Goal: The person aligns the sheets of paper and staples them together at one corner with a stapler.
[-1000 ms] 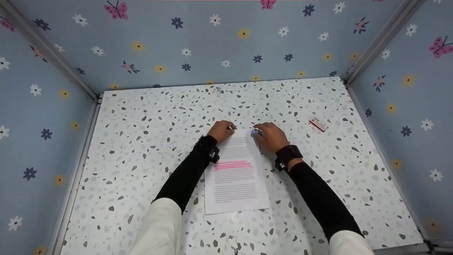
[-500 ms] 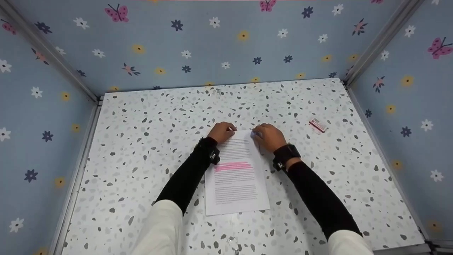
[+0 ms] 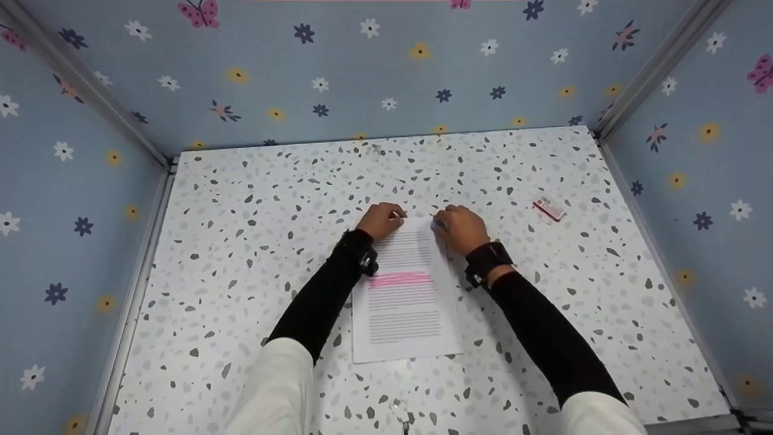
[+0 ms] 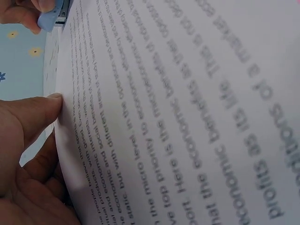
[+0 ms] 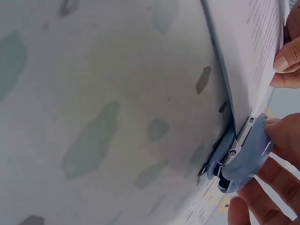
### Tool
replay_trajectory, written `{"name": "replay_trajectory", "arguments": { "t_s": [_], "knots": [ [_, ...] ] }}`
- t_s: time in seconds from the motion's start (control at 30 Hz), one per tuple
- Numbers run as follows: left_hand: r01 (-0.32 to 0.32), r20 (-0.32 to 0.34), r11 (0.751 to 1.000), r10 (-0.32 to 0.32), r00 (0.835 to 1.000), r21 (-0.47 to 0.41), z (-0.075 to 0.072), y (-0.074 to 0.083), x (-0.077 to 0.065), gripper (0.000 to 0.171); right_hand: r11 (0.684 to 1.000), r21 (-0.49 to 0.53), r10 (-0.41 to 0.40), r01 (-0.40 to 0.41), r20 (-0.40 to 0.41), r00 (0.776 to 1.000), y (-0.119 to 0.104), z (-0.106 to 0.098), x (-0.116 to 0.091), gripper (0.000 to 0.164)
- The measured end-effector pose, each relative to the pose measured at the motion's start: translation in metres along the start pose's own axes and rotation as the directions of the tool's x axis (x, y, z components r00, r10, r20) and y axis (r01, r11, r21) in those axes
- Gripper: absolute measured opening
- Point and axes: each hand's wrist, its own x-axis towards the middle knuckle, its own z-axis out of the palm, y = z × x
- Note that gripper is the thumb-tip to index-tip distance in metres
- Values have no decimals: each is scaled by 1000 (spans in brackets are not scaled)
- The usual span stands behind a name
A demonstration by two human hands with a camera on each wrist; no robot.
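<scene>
Sheets of printed paper [image 3: 406, 323] with a pink highlighted band lie on the table. At their far left corner, my left hand [image 3: 380, 222] pinches the edge, thumb [image 4: 40, 112] on the printed side and fingers beneath. My right hand [image 3: 464, 231] grips a small blue stapler [image 5: 251, 157] at the far right corner. In the right wrist view, the paper's corner sits between the stapler's two arms, with the thumb on its upper arm. From the head, the right hand hides most of the stapler.
A small red and white box [image 3: 548, 209] lies to the right on the speckled table [image 3: 259, 199]. A small clear item [image 3: 400, 412] rests near the front edge. Blue flower-patterned walls [image 3: 386, 66] enclose the back and sides.
My right hand has shifted slightly left with the stapler at the paper's corner, and less of the stapler shows from the head. My left hand keeps its pinch. The head view has tilted a little.
</scene>
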Motion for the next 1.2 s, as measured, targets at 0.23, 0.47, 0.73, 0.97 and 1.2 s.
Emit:
{"name": "replay_trajectory", "arguments": {
  "t_s": [0.23,0.47,0.73,0.97,1.2],
  "knots": [
    [39,51,998,-42,998,56,-17,-5,-5,23,1000,-12,-5,5,-20,1000,2,-1,-3,22],
    [66,34,996,-68,997,62,-34,-19,-19,23,1000,-16,6,-7,-28,1000,3,-3,-3,23],
    [51,22,997,-52,998,63,-33,-26,-22,21,1000,2,4,-4,-2,1000,1,-3,0,22],
    [46,45,991,-52,998,127,-25,-19,-12,24,1000,3,18,-18,-13,1000,2,-4,-1,22],
    [68,22,991,-71,997,112,-19,-21,-12,21,1000,11,26,-26,-12,1000,1,-1,0,21]
  ]
}}
